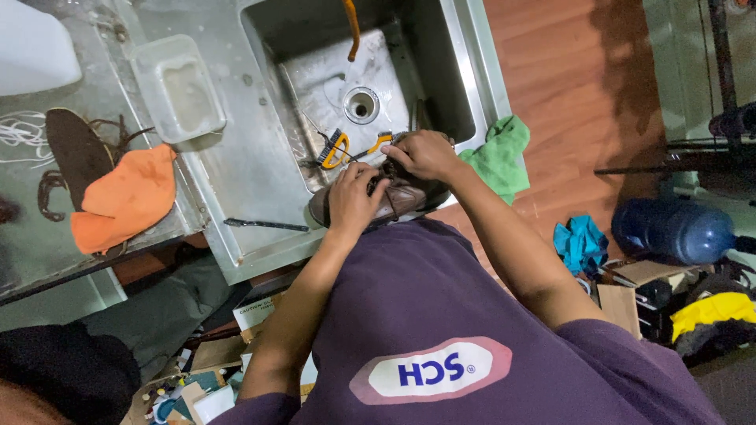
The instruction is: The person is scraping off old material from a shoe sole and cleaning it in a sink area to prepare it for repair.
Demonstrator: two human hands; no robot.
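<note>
Fingers of my left hand (353, 197) press down on the top of a worn brown leather shoe (398, 198), curled around its laces, while my right hand (425, 153) pinches the dark lace at the upper end of the same shoe; both hands are closed on it. That shoe rests on the front rim of the stainless steel sink (465, 86), its toe pointing left over the wet draining board. Its leather looks dull and creased, and most of its top is hidden under my hands. Just beyond my fingers, inside the basin, lies a yellow-handled scrubbing brush (335, 149), and a second yellow-handled tool (378, 143) sits touching my right hand's fingertips. An orange hose (352, 27) hangs down above the drain hole. On the draining board, a thin dark stick (266, 225) lies near the front edge, and a clear plastic tub (179, 90) with cloudy water stands farther back. Well to the left, an orange cloth (126, 197) covers part of a dark brown insole (75, 149). A green rag (500, 153) hangs at the sink's right corner, beside my right forearm.
</note>
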